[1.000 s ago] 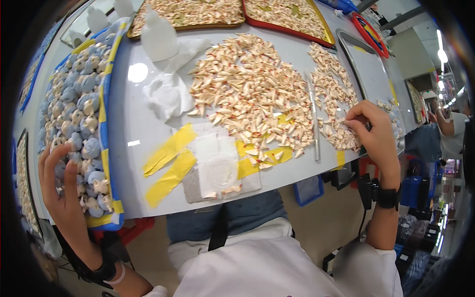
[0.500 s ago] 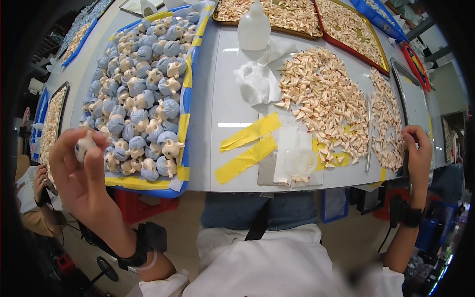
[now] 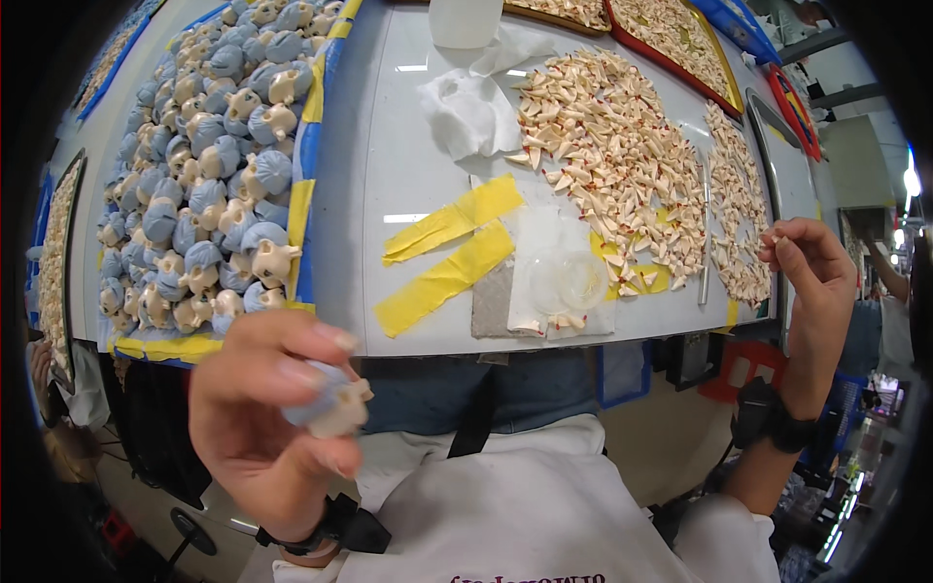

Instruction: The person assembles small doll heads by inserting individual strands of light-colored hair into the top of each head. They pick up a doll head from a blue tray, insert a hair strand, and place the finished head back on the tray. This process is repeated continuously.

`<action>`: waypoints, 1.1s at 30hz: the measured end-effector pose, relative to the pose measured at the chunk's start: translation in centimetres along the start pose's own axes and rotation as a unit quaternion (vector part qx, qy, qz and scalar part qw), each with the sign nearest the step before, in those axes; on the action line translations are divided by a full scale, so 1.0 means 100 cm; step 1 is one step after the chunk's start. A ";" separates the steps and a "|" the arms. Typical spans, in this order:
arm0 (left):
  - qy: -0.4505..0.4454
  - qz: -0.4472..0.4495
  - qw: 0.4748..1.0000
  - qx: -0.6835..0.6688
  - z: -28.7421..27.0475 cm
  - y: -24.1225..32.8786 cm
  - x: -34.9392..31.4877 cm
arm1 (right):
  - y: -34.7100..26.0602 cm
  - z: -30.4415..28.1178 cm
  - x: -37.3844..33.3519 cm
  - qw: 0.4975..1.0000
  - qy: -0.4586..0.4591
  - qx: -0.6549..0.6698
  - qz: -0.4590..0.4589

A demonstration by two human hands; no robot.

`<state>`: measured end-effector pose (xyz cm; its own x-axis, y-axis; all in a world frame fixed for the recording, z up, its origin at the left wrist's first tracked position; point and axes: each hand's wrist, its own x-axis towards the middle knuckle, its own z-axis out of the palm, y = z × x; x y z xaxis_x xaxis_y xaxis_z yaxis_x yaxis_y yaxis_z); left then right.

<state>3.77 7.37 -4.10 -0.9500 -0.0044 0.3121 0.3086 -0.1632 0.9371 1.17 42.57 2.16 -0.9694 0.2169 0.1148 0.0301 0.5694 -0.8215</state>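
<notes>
My left hand (image 3: 262, 418) grips a small doll head (image 3: 340, 403) with pale-blue hair and a cream face between thumb and fingers, in front of the table edge. My right hand (image 3: 812, 267) is raised at the right end of the table, thumb and fingertips pinched on a tiny cream piece, mostly hidden by the fingers. Close by lies a narrow strip of small cream pointed pieces (image 3: 736, 175). A larger heap of such pieces (image 3: 612, 146), several with red tips, spreads left of it. Many more doll heads (image 3: 209, 155) fill the tray at left.
A metal ruler-like strip (image 3: 705, 233) divides the two heaps. Yellow tape (image 3: 447, 296), a clear round dish (image 3: 581, 282) on a white pad, crumpled white tissue (image 3: 471, 112) and a white bottle (image 3: 466, 21) stand mid-table. Filled trays (image 3: 680, 49) line the back.
My left hand has moved right and nearer me, away from the tray, with the doll head turned in it. My right hand has lifted off the strip of pieces, its fingertips now pinched.
</notes>
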 end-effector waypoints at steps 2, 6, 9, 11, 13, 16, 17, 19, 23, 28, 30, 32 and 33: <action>-0.068 0.073 0.994 0.046 -0.005 -0.013 0.000 | -0.015 0.017 -0.002 0.998 -0.020 0.016 -0.049; -0.067 0.004 0.998 0.012 0.019 -0.011 -0.003 | -0.051 0.059 -0.012 0.993 -0.074 0.054 -0.069; -0.077 -0.099 0.987 -0.095 0.032 -0.010 -0.002 | -0.060 0.080 -0.009 0.984 -0.154 0.026 -0.090; -0.122 -0.096 0.978 -0.141 0.032 -0.019 -0.001 | -0.061 0.088 -0.005 0.970 -0.190 -0.033 -0.147; -0.157 -0.068 0.977 -0.127 0.028 -0.027 -0.001 | -0.064 0.098 0.000 0.948 -0.205 -0.105 -0.218; -0.136 -0.107 0.975 -0.139 0.032 -0.024 -0.004 | -0.071 0.108 -0.001 0.937 -0.170 -0.158 -0.262; -0.120 -0.122 0.974 -0.149 0.034 -0.023 -0.005 | -0.074 0.117 -0.007 0.945 -0.151 -0.136 -0.257; -0.096 -0.179 0.962 -0.182 0.039 -0.019 -0.005 | -0.077 0.121 -0.008 0.946 -0.148 -0.139 -0.251; -0.124 -0.217 0.947 -0.202 0.037 -0.016 -0.001 | -0.075 0.128 -0.010 0.947 -0.105 -0.141 -0.270; -0.152 -0.134 0.970 -0.138 0.035 -0.018 -0.001 | -0.073 0.100 -0.018 0.950 -0.185 -0.067 -0.244; -0.150 -0.101 0.977 -0.115 0.037 -0.019 -0.001 | -0.067 0.092 -0.025 0.946 -0.232 0.008 -0.226; -0.152 -0.079 0.981 -0.096 0.039 -0.019 -0.001 | -0.075 0.094 -0.037 0.951 -0.249 0.038 -0.179; -0.152 -0.069 0.982 -0.085 0.040 -0.018 -0.001 | -0.081 0.097 -0.043 0.953 -0.256 0.053 -0.155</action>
<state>3.53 11.65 -5.18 -0.9163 0.3202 0.2405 0.1412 -0.3036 0.9423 2.69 29.35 2.85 -0.9200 -0.3799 0.0964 -0.2762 0.4539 -0.8472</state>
